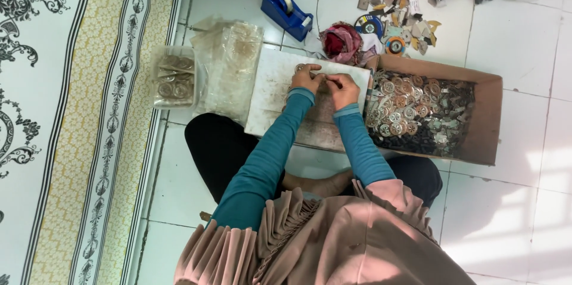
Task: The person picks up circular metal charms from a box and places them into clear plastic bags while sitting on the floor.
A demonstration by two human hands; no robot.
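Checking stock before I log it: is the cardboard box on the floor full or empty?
Partly full: the cardboard box holds a heap of small round metal pieces on its left side; bare bottom shows at right.

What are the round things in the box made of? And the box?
The round pieces look like metal: silvery and coppery, with a dull shine. The box looks like plain brown cardboard, matte with thin bent walls. Too small to tell more.

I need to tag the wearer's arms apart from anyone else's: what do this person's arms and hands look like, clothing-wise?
Both arms are covered to the wrist by close-fitting teal long sleeves, the cuffs a slightly lighter blue-green band. The left hand and right hand are bare: no gloves. A bangle or bracelet seems to sit at the left wrist, too small to tell more. A dusty-pink fringed shawl drapes over the upper arms.
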